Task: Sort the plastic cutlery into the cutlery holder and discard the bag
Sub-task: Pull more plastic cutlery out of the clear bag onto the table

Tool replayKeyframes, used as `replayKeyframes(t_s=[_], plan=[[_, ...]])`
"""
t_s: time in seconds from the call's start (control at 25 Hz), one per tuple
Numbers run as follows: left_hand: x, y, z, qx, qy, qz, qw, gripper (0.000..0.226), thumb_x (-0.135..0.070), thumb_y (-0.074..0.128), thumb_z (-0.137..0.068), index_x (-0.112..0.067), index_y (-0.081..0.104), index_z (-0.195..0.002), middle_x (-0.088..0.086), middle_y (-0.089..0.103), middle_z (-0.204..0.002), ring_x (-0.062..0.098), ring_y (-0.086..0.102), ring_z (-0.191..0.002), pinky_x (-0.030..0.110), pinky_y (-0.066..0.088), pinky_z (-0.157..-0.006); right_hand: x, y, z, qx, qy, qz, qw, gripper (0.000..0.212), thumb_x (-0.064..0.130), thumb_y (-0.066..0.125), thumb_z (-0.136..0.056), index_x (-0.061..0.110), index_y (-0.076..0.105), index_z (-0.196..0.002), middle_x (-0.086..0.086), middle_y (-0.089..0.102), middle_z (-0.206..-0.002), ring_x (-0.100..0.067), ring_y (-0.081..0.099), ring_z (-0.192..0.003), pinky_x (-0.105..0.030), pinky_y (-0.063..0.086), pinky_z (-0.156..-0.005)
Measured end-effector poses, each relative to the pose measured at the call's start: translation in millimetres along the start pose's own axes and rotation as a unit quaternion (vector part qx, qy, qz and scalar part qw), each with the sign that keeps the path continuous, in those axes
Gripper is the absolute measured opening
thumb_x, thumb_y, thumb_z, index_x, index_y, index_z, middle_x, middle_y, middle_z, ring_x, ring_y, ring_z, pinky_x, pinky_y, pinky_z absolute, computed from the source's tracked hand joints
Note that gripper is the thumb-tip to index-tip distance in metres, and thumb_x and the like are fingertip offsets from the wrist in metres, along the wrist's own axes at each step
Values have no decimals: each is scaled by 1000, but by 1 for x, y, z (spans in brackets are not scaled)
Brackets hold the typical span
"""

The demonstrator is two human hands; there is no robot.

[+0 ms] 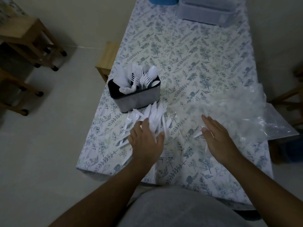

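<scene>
**Q:** where's everything at?

**A:** Loose plastic cutlery (pixel 147 118) sits just in front of the cutlery holder (pixel 136 97). My left hand (pixel 146 141) lies flat on it, gathering. Right hand (pixel 218 136) open, holding nothing, beside the empty-looking bag (pixel 255 115).

A dark, grey-walled cutlery holder (pixel 139 99) is seen upright near the table's left edge, filled with white plastic forks, spoons and knives. A loose cutlery pile (pixel 152 117) is spread just before it. A clear, crumpled bag (pixel 246 112) lies to the right.
</scene>
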State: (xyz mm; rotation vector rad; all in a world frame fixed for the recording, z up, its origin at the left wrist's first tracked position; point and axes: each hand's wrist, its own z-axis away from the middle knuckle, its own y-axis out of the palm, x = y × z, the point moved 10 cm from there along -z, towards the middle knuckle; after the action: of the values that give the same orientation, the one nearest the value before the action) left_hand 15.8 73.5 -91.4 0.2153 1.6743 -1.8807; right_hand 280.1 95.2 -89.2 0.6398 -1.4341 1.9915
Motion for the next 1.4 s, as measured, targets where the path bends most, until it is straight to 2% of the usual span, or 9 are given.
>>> replayKeyframes(t_s=[0.16, 0.32, 0.52, 0.8, 0.92, 1.04, 1.16, 1.24, 1.4], plan=[[-73, 34, 11, 96, 211, 85, 969, 16, -22, 59, -94, -12, 68, -103, 5, 61, -101, 19, 54, -98, 38, 51, -87, 5, 7, 10, 14, 1, -11, 1000, 50, 39, 38, -107, 40, 28, -156, 10, 24, -166, -12, 11, -155, -44, 9, -127], [-122, 83, 9, 170, 271, 34, 947, 13, -16, 64, -89, -5, 67, -87, 14, 62, -84, 29, 60, -81, 32, 48, -72, 12, 11, 22, 6, 3, -53, 999, 49, 36, 37, -108, 38, 29, -156, 12, 26, -163, -11, 11, -154, -34, 8, -124], [-112, 104, 6, 190, 245, -98, 946, 13, -18, 60, -90, -8, 68, -92, 11, 63, -91, 29, 63, -87, 38, 54, -77, 11, 9, 25, -3, 1, -88, 996, 48, 29, 39, -108, 38, 30, -155, 8, 25, -166, -9, 12, -154, -38, 9, -127], [-2, 4, -2, 103, 85, 4, 991, 13, -24, 61, -97, -17, 69, -89, -6, 60, -83, 4, 56, -74, 19, 50, -69, -19, -2, 1, 31, -21, 35, 999, 52, 25, 54, -103, 52, 35, -143, 10, 8, -168, -16, 0, -156, -50, 2, -126], [44, -24, 8, 80, -11, 67, 994, 11, -22, 63, -97, -18, 68, -88, -11, 61, -75, 3, 59, -66, 8, 40, -51, -35, 1, -7, 64, -23, 146, 987, 55, 41, 58, -98, 47, 38, -149, 7, 2, -170, -18, -4, -156, -51, -3, -125], [39, -27, 4, 38, -7, 57, 998, 17, -34, 66, -93, -20, 66, -104, -7, 61, -87, 10, 59, -79, 11, 37, -60, -37, 16, -4, 111, -23, 203, 973, 51, 65, 43, -96, 49, 46, -145, 15, 6, -166, -16, -5, -156, -51, -8, -124], [-17, -22, -1, -3, 104, 82, 991, 25, -30, 69, -91, -22, 60, -113, -6, 56, -101, 9, 50, -94, 20, 41, -78, -38, 26, 17, 115, -29, 186, 975, 56, 63, 22, -95, 44, 68, -122, 19, 40, -155, -15, 21, -151, -45, 3, -123], [-73, -5, 4, 32, 220, 80, 972, 22, -19, 68, -92, -20, 63, -113, -5, 56, -105, 10, 49, -102, 21, 39, -88, -34, 22, 32, 71, -63, 191, 977, 51, 54, 23, -94, 41, 70, -108, 19, 64, -123, -14, 48, -129, -35, 22, -109], [-165, 51, 21, 89, 441, -12, 893, 43, -11, 75, -83, -13, 64, -124, 11, 60, -130, 29, 52, -124, 43, 48, -102, -27, -18, 45, -93, -106, 238, 961, 24, 38, 63, -87, 34, 64, -111, 8, 64, -102, -19, 51, -103, -33, 34, -88]])
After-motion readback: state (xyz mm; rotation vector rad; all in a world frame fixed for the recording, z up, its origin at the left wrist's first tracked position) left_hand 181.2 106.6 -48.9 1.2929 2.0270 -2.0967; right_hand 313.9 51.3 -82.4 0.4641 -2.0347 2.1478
